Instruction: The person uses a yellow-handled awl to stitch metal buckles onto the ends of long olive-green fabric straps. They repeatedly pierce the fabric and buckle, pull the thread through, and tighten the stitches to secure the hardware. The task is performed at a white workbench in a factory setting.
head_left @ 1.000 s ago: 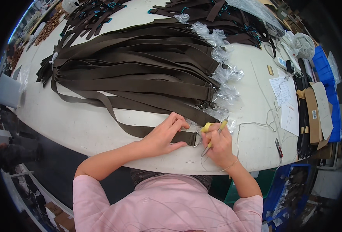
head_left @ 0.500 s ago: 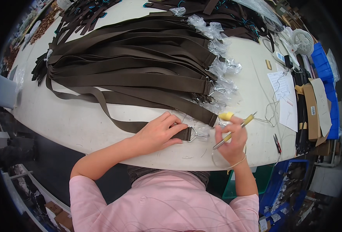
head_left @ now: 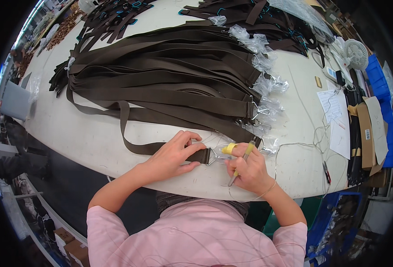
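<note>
My left hand [head_left: 176,153] pinches the end of a dark brown webbing strap [head_left: 145,147] near the table's front edge. A metal triangular buckle [head_left: 213,156] is fitted at that end, with clear plastic wrap [head_left: 224,153] beside it. Close by, my right hand [head_left: 249,171] is closed round a slim pen-shaped tool [head_left: 248,151] with a yellowish grip and grey shaft. A yellow finger cover [head_left: 229,148] sits on one finger, which reaches the wrap beside the buckle. Whether the fingers grip the wrap is hard to make out.
A large bundle of brown straps [head_left: 161,66] lies ahead, plastic-wrapped hardware [head_left: 263,84] along its right end. On the right are paper sheets [head_left: 338,133], a thin cord [head_left: 294,144], red-handled snips [head_left: 326,172], a cardboard box [head_left: 366,133], a white fan [head_left: 356,53] and a blue bin [head_left: 380,84].
My right hand has moved left to the buckle's wrapped end, and the tool now stands steeper in it. My left hand still holds the strap end. The whole view has shifted slightly.
</note>
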`<move>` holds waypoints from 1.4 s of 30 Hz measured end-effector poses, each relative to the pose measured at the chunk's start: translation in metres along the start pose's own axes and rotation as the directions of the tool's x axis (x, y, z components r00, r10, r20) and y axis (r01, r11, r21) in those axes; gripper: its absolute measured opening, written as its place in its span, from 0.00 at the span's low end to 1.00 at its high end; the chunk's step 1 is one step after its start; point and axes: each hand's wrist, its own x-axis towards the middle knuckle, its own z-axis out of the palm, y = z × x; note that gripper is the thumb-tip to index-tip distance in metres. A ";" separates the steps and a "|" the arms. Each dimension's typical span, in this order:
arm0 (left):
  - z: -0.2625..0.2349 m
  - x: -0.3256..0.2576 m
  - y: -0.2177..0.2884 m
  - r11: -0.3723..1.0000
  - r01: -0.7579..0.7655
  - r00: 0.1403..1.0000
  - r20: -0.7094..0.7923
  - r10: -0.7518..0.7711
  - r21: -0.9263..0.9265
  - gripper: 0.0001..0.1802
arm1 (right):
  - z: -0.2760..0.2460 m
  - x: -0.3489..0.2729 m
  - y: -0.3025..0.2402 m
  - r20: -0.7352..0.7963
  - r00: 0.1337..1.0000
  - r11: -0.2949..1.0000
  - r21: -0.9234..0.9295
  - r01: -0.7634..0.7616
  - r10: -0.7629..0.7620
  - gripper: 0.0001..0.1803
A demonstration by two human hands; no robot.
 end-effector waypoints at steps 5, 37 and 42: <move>0.009 -0.007 -0.004 0.947 -0.154 0.977 -0.101 0.189 0.282 0.25 | 0.012 0.007 -0.005 0.133 0.988 0.997 0.039 0.069 -0.074 0.20; 0.080 0.021 0.040 0.898 0.321 0.681 -0.587 -0.439 -0.300 0.15 | 0.025 0.023 0.006 0.138 0.990 1.000 0.025 -0.002 -0.002 0.13; 0.085 0.025 0.039 0.875 0.324 0.632 -0.606 -0.484 -0.360 0.09 | 0.030 0.014 0.011 0.069 0.995 0.995 0.070 0.067 -0.072 0.14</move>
